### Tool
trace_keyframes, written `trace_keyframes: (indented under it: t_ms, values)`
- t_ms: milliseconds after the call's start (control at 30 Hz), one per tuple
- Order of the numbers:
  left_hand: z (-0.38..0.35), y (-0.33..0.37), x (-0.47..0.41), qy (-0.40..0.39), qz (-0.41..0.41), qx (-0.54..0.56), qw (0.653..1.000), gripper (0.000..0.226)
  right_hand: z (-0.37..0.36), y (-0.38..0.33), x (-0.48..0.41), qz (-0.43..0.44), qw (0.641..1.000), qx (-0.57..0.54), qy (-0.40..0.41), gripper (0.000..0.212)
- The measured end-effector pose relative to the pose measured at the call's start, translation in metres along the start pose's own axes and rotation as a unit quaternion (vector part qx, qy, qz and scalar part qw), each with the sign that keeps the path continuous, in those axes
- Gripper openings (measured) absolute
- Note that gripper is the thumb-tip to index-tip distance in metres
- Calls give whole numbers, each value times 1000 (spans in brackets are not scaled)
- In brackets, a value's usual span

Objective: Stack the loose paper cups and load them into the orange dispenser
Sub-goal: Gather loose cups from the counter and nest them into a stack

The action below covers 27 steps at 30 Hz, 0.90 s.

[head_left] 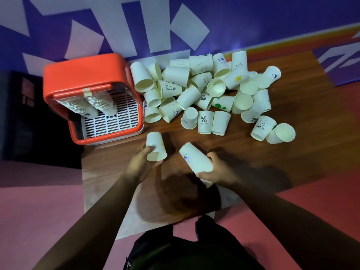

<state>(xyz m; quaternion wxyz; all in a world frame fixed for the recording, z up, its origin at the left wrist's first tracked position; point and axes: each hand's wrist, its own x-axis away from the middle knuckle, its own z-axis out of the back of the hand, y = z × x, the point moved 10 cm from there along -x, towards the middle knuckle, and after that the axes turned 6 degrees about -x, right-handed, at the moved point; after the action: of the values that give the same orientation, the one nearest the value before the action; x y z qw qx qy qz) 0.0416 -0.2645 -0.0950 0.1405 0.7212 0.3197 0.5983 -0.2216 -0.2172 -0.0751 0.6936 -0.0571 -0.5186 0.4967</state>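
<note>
Purple wall with pale angular shapes fills the top of the frame. Below it a wood-grain bench (pixel 253 158) stands on a pink floor (pixel 39 201). The orange dispenser (pixel 78 75) is at upper left, at the bench's left end, with its open front toward the camera. Two nested columns of cups (pixel 97 106) hang inside it above a white slotted grille (pixel 113 122).

Just right of the dispenser, across the upper middle and right, lies a heap of loose paper cups (pixel 194 90), most on their sides and some mouth-up. Among them are a yellow-star cup (pixel 238 78), a "% NICE DAY" cup (pixel 204 121) and a "HELLO" cup (pixel 262 126) with a smiley.

Nearer the bench's front edge, the left hand (pixel 142 162) curls its fingers round a single cup (pixel 155 146) whose base points away. Close by but apart from it, the right hand (pixel 218 170) grips a short stack of cups (pixel 196 159). The stack is tilted, with its closed end toward upper left and its ridged rims at the palm. Its outer cup carries a blue mark. A black object (pixel 19 117) sits at far left, beside the dispenser.
</note>
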Motion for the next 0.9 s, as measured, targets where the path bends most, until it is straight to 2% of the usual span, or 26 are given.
trace_keyframes:
  t_ms: [100, 233, 367, 467, 567, 633, 700, 800, 867, 900]
  values:
    - [-9, -4, 2, -28, 36, 65, 997, 48, 5, -28, 10, 36, 998, -20, -44, 80]
    - [-33, -3, 3, -69, 45, 108, 991, 55, 5, -61, 21, 64, 995, -10, -81, 77]
    - [-61, 4, 10, -149, 16, 118, 982, 52, 13, -77, 17, 66, 995, -19, -65, 71]
    - [-53, 6, 8, -100, -3, 109, 989, 47, 19, -79, 12, 70, 997, -9, -38, 67]
    - [-46, 7, 10, -72, -24, 33, 997, 53, 30, -80, 8, 71, 997, -8, 4, 62]
    - [-50, 4, 15, -89, -20, -12, 996, 71, 37, -87, 6, 83, 995, -37, 37, 59]
    - [-61, 0, 21, -131, -4, -3, 991, 83, 45, -95, 8, 88, 989, -83, 85, 53]
    - [-69, -3, 25, -159, 10, -17, 987, 72, 56, -93, 11, 59, 968, -184, 159, 43]
    - [-65, -7, 21, -151, 13, -97, 984, 77, 64, -86, 10, 31, 949, -252, 188, 47]
    - [-63, -5, 20, -150, -4, -171, 974, 84, 67, -82, 9, 15, 944, -267, 194, 52]
